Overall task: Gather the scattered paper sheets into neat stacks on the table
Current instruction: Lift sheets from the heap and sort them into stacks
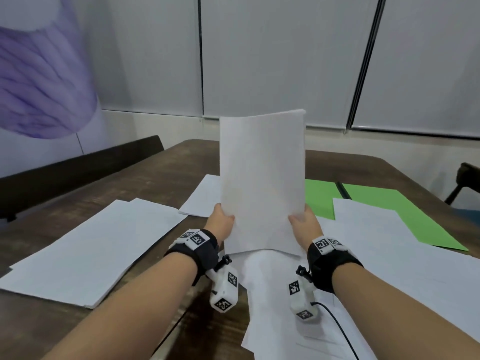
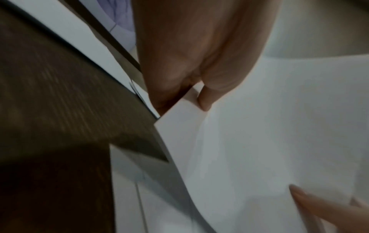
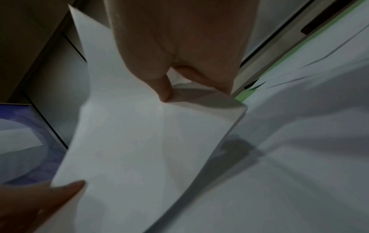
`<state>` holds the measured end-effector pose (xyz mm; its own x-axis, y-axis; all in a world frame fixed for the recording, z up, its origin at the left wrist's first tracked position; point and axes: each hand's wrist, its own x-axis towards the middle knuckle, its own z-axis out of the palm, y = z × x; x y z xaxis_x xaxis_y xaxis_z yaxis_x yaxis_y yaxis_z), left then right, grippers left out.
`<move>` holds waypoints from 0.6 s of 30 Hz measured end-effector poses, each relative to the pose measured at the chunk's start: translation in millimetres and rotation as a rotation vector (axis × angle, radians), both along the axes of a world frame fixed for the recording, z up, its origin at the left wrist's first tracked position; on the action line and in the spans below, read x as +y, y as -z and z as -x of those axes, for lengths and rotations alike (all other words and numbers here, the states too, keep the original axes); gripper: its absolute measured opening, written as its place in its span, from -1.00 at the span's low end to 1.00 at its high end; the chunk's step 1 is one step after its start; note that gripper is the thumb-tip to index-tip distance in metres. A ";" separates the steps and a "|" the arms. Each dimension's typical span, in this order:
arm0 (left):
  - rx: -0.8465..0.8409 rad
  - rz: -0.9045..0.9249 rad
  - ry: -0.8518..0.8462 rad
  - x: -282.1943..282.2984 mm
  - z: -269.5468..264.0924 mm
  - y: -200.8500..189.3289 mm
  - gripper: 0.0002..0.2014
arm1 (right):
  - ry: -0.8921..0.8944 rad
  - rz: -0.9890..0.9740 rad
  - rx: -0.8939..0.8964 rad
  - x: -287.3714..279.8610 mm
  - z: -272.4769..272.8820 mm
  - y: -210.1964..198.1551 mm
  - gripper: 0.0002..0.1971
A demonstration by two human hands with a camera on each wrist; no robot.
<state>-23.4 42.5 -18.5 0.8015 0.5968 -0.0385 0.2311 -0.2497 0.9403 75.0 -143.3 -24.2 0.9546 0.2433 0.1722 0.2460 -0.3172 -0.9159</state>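
Observation:
A sheaf of white sheets [image 1: 262,183] stands upright above the table, its lower edge near the papers lying below. My left hand [image 1: 222,221] pinches its left edge, thumb in front. My right hand [image 1: 304,221] pinches the right edge the same way. The left wrist view shows the left hand's thumb [image 2: 205,97] pressed on the white sheaf [image 2: 269,126]. In the right wrist view, the right thumb [image 3: 163,88] presses the same sheaf [image 3: 139,134].
A white stack [image 1: 85,253] lies at the left of the brown table [image 1: 145,175]. More white sheets [image 1: 376,281] spread under and right of my hands. Green sheets [image 1: 405,211] lie at the far right. One white sheet [image 1: 202,198] lies behind. A chair [image 1: 465,183] stands at the right.

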 end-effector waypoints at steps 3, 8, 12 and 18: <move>0.151 -0.046 0.054 35.0 8.6 -2.5 -0.69 | -0.079 0.043 0.026 21.6 4.2 -2.5 -0.63; 0.384 -0.048 -0.005 81.4 52.2 -3.9 -0.75 | -0.157 0.238 0.043 58.0 16.7 -4.4 -0.66; 0.440 0.034 -0.078 112.5 84.4 5.9 -0.69 | -0.134 0.341 0.087 77.2 26.3 -4.8 -0.67; 0.452 0.039 -0.067 114.4 106.8 10.3 -0.44 | -0.108 0.441 0.196 94.8 42.4 -4.9 -0.61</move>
<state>-130.2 157.0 -28.7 0.6584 0.6382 -0.3989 0.6350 -0.1865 0.7497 32.6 -48.5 -19.3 0.9240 0.3517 -0.1501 0.1351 -0.6675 -0.7322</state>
